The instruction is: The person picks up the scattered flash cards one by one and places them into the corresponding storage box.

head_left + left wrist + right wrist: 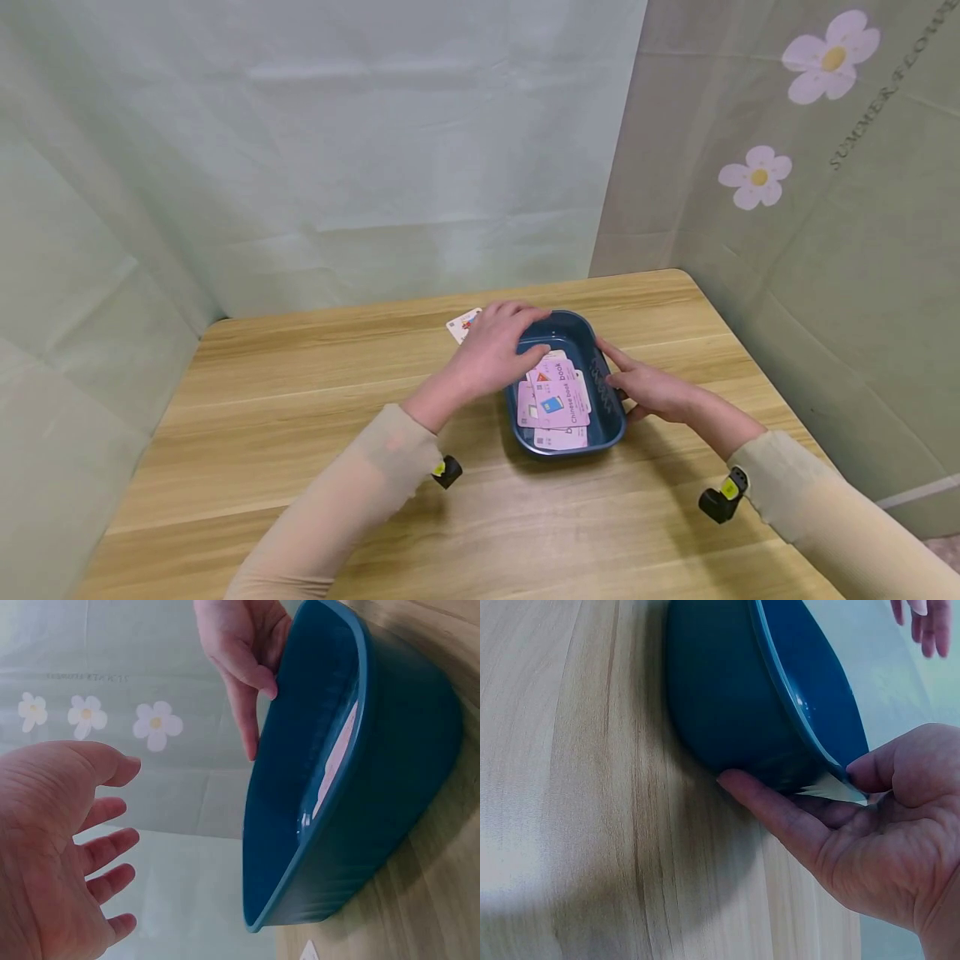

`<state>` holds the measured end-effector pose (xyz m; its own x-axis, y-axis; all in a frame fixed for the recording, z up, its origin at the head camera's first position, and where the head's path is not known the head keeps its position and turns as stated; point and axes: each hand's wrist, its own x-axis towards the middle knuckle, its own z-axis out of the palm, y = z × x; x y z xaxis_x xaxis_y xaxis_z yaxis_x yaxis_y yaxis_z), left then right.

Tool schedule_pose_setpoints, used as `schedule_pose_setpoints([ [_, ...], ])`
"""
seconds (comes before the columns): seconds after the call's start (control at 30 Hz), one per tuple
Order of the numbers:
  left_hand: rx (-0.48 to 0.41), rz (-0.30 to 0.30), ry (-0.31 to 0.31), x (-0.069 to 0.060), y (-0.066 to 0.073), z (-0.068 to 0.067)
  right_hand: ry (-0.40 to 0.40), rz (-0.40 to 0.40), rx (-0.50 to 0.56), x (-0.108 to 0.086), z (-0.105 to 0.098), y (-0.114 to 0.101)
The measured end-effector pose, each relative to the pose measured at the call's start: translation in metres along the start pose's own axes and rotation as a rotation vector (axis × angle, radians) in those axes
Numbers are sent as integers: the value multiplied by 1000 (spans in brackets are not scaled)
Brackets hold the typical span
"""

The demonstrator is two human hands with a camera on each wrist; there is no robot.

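Note:
A dark blue rectangular tub [570,454] holds several pink picture cards [558,404], the top one printed "Chinese book". My right hand [656,392] grips the tub's right side; in the right wrist view its thumb [874,769] lies over the rim and its fingers are against the outer wall. My left hand [491,350] hovers by the tub's left rim, fingers relaxed and holding nothing. The left wrist view shows a gap between that hand [56,847] and the tub [390,765]. Behind the left hand, a white picture card [461,325] lies on the table, partly hidden.
Under everything is a wood-grain table [315,400] with rounded back corners. A pale curtain [412,150] hangs behind it, and a flowered curtain [825,250] hangs along the right side. Small black wrist cameras sit on both sleeves.

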<state>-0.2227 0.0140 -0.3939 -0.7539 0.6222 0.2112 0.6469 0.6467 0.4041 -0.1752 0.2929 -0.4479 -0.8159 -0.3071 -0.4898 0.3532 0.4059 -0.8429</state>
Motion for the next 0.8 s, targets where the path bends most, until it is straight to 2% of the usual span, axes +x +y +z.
schedule_pose_setpoints([
  [0.3, -35, -10, 25, -1, -6, -12, 7, 5, -4, 0, 1, -1],
  [0.6, -91, -75, 69, -3, -19, -32, 8, 7, -6, 0, 0, -1],
  [0.8, -105, -102, 86, -4, -30, -41, 5, 6, -8, -1, 0, -1],
])
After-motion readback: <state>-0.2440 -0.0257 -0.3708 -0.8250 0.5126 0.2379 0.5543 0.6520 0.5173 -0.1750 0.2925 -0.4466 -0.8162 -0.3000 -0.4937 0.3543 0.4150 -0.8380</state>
